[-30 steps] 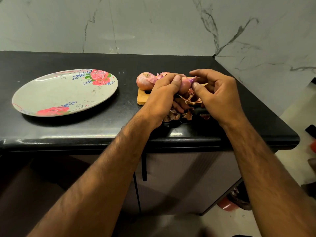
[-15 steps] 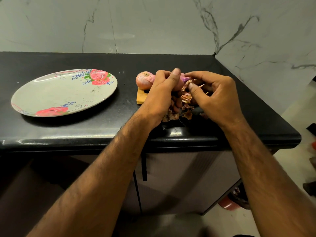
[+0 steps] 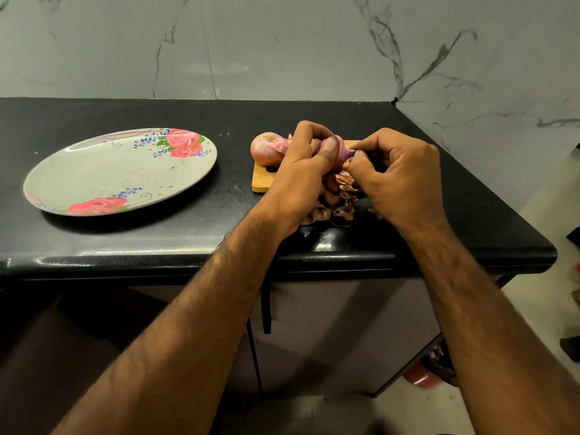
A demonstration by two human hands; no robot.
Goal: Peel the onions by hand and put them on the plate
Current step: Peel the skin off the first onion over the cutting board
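My left hand (image 3: pixel 306 171) grips a pink onion (image 3: pixel 342 148) over a small wooden board (image 3: pixel 261 181); the fingers hide most of it. My right hand (image 3: pixel 398 177) pinches the skin at the onion's right tip. A second onion (image 3: pixel 266 149), with its skin on, lies on the board's far left end. Dry brown peels (image 3: pixel 340 196) are heaped below the hands. The flowered oval plate (image 3: pixel 94 174) lies at the left with nothing on it.
The black counter (image 3: pixel 219 215) ends in a rounded front edge and a corner at the right. Marble wall panels stand behind and to the right. Cabinet doors sit below, and a red object (image 3: pixel 420 376) lies on the floor at the right.
Both hands have closed in on the held onion. My right hand's fingers curled tighter onto the skin at its tip, and my left thumb shifted over the onion.
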